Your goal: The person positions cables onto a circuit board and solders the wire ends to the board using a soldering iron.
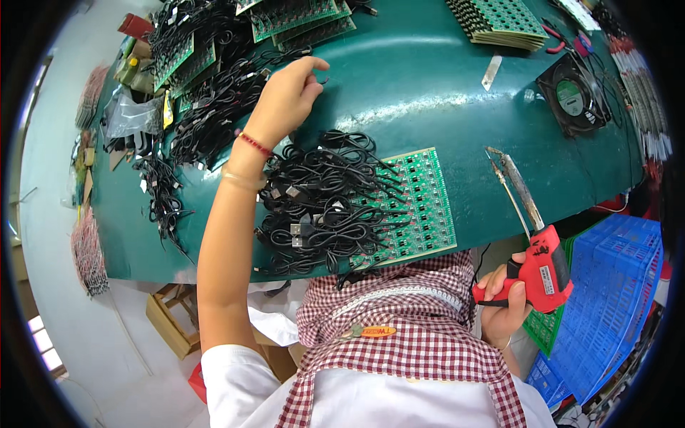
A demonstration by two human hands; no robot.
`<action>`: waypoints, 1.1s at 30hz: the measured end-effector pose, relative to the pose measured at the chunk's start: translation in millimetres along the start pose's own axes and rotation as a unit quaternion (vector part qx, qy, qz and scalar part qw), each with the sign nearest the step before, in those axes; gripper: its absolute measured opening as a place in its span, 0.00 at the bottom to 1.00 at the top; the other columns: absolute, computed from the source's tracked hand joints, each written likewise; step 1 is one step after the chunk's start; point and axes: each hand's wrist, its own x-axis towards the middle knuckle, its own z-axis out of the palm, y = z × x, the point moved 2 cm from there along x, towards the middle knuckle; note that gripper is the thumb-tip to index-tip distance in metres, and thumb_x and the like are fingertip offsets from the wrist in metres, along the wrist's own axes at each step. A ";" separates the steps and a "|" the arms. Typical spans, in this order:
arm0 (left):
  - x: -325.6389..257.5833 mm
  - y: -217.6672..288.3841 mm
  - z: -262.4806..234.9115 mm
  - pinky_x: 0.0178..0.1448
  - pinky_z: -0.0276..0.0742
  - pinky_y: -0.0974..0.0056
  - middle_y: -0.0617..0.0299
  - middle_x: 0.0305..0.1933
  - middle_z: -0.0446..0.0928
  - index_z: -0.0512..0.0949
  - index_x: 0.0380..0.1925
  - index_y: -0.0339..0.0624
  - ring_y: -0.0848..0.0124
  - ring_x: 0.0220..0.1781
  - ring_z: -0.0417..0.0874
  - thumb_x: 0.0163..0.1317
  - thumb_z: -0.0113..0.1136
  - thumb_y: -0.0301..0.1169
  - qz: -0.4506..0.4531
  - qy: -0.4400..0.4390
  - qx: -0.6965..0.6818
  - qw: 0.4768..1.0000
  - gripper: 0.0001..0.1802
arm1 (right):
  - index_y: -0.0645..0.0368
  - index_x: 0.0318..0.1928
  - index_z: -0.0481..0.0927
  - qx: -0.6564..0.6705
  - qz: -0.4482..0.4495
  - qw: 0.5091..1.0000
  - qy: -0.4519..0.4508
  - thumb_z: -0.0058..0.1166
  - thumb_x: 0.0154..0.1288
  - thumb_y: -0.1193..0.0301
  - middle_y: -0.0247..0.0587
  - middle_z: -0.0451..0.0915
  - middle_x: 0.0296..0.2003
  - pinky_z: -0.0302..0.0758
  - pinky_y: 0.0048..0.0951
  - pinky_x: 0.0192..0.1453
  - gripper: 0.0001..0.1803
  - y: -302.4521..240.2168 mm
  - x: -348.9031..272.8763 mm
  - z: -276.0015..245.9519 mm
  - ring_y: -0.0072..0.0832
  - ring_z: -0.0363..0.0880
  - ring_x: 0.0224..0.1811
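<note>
The left hand [289, 96] reaches far over the green table [428, 93], pinching a thin black cable [322, 80] beside the cable pile [321, 200], while the right hand [503, 303] grips a red soldering gun [539, 260] at the near right edge.

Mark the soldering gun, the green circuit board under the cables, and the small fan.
red soldering gun [546, 271], head view, on its red body in the right hand [503, 303].
green circuit board [427, 207], head view, on its bare right half.
black fan [571, 96], head view, on its green hub.
</note>
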 end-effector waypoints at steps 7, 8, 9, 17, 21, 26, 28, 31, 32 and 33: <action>-31.8 48.3 -50.0 0.30 0.64 0.76 0.69 0.26 0.73 0.79 0.37 0.35 0.84 0.25 0.68 0.61 0.56 0.22 -0.084 0.055 -0.202 0.974 0.05 | 0.67 0.56 0.63 0.000 0.008 1.000 -0.002 0.43 0.71 0.61 0.36 0.67 0.20 0.71 0.27 0.30 0.23 2.0 4.9 -1.4 0.21 0.65 0.19; -37.5 59.6 -54.9 0.30 0.64 0.76 0.69 0.26 0.73 0.79 0.37 0.35 0.84 0.25 0.68 0.61 0.56 0.22 -0.083 0.055 -0.200 0.975 0.05 | 0.67 0.56 0.63 0.004 0.005 1.000 -0.009 0.44 0.71 0.61 0.36 0.67 0.20 0.71 0.26 0.30 0.23 1.7 5.6 -0.1 0.20 0.65 0.19; -43.1 70.6 -60.5 0.30 0.64 0.77 0.71 0.26 0.72 0.79 0.36 0.35 0.85 0.26 0.68 0.62 0.57 0.22 -0.119 0.037 -0.219 0.968 0.05 | 0.67 0.56 0.63 0.007 0.002 1.000 -0.015 0.44 0.71 0.61 0.36 0.67 0.20 0.71 0.26 0.30 0.23 1.5 6.3 1.2 0.20 0.65 0.19; -89.8 129.2 -70.0 0.31 0.60 0.78 0.70 0.33 0.68 0.79 0.35 0.33 0.85 0.28 0.65 0.63 0.61 0.29 -0.213 -0.106 -0.458 0.857 0.08 | 0.68 0.55 0.64 0.008 0.009 0.999 -0.039 0.45 0.71 0.60 0.35 0.68 0.19 0.71 0.26 0.30 0.24 1.5 3.4 5.3 0.20 0.65 0.19; -111.5 147.3 -39.1 0.23 0.56 0.75 0.67 0.30 0.65 0.76 0.36 0.33 0.82 0.20 0.63 0.64 0.59 0.28 -0.301 -0.185 -0.616 0.704 0.07 | 0.69 0.56 0.65 0.013 0.022 0.999 -0.043 0.46 0.70 0.61 0.36 0.69 0.20 0.72 0.27 0.30 0.24 2.2 0.5 2.1 0.21 0.66 0.19; -131.9 173.8 14.9 0.21 0.55 0.76 0.70 0.24 0.66 0.73 0.40 0.41 0.83 0.20 0.62 0.68 0.53 0.25 -0.354 -0.194 -0.708 0.579 0.03 | 0.70 0.55 0.65 0.004 0.026 0.997 -0.066 0.47 0.70 0.60 0.38 0.71 0.21 0.74 0.27 0.30 0.25 1.6 -1.8 -1.3 0.22 0.68 0.20; -136.2 184.0 34.5 0.21 0.55 0.76 0.70 0.24 0.66 0.73 0.41 0.42 0.83 0.21 0.63 0.69 0.54 0.26 -0.361 -0.197 -0.728 0.549 0.04 | 0.70 0.56 0.64 0.005 0.030 0.997 -0.071 0.47 0.71 0.62 0.39 0.71 0.22 0.74 0.27 0.32 0.24 0.6 -2.8 -2.2 0.23 0.69 0.21; -145.6 197.3 52.6 0.21 0.62 0.77 0.68 0.25 0.69 0.72 0.45 0.39 0.81 0.22 0.69 0.67 0.59 0.28 -0.372 -0.191 -0.741 0.525 0.10 | 0.67 0.62 0.62 -0.084 0.059 0.984 -0.142 0.48 0.70 0.74 0.38 0.73 0.25 0.75 0.27 0.39 0.23 4.0 -3.9 -4.8 0.24 0.73 0.27; -149.3 200.5 56.0 0.22 0.64 0.76 0.68 0.26 0.70 0.72 0.45 0.38 0.80 0.22 0.71 0.67 0.59 0.28 -0.369 -0.186 -0.748 0.520 0.10 | 0.67 0.62 0.62 -0.089 0.061 0.985 -0.136 0.48 0.70 0.74 0.38 0.73 0.25 0.75 0.27 0.39 0.23 0.8 -0.6 -4.9 0.24 0.73 0.27; -150.9 202.8 58.0 0.22 0.64 0.76 0.68 0.26 0.70 0.72 0.45 0.38 0.80 0.22 0.71 0.67 0.59 0.28 -0.369 -0.191 -0.749 0.515 0.10 | 0.66 0.62 0.62 -0.113 0.095 0.972 -0.184 0.50 0.69 0.75 0.38 0.73 0.27 0.75 0.27 0.40 0.24 -2.1 2.4 0.0 0.24 0.74 0.30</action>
